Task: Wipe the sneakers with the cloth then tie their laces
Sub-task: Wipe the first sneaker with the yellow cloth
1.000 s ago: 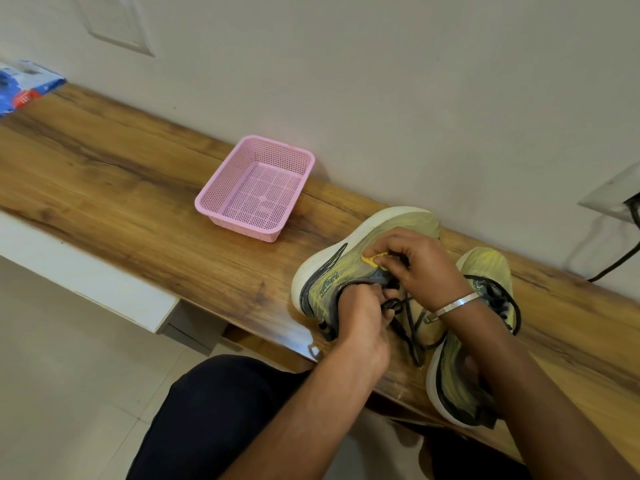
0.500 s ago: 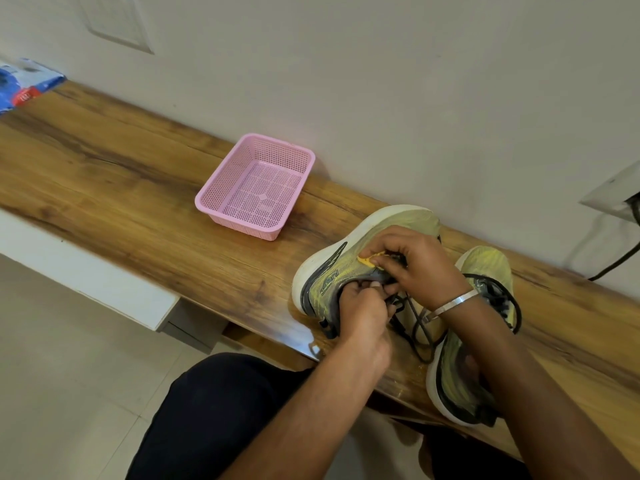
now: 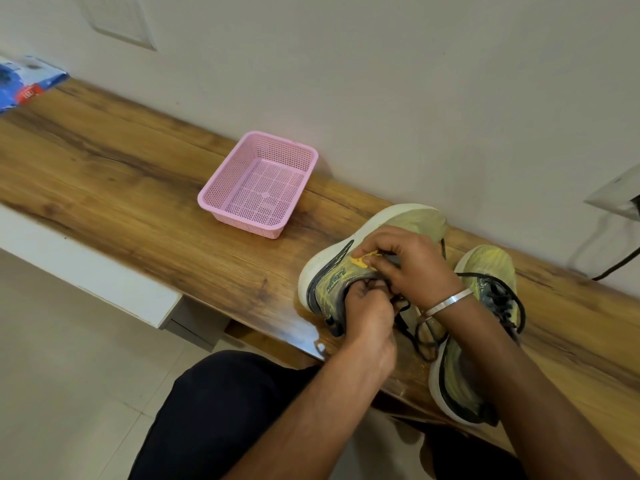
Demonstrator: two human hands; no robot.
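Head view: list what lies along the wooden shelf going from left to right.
Blue packet at the far left edge → pink basket → left sneaker, with both hands at its laces → right sneaker.

laces point(image 3: 420, 336) partly behind hands, blue packet point(image 3: 26, 83) cut off
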